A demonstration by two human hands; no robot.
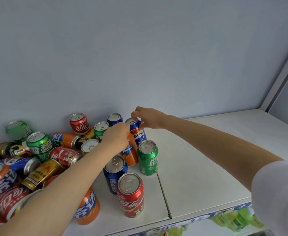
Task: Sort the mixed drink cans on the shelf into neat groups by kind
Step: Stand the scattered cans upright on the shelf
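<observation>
Findings at the shelf (208, 159):

We record the right hand (146, 119) reaching in from the right. Its fingers (135, 115) pinch the top rim of a blue Pepsi can (138, 135). This can stands far back on the shelf, near the wall (139, 57).

The left hand (117, 137) comes in from the lower left. Its fingers curl down over the top of an orange can (131, 154) and grasp it. The orange can leans and sits just in front of the blue Pepsi can, touching or nearly touching it.

Three cans stand upright in front of these:
- a green Sprite can (148, 159), just right of the orange can;
- a second Pepsi can (114, 174);
- a red Coca-Cola can (131, 196), nearest the shelf edge.

To the left lies a heap of mixed cans (37, 160) in red, green, orange, blue and gold. Some are upright and many are on their sides. We also note another orange can (88, 210) partly under the left forearm.

Below the shelf edge, green bottles (233, 220) are visible.
</observation>
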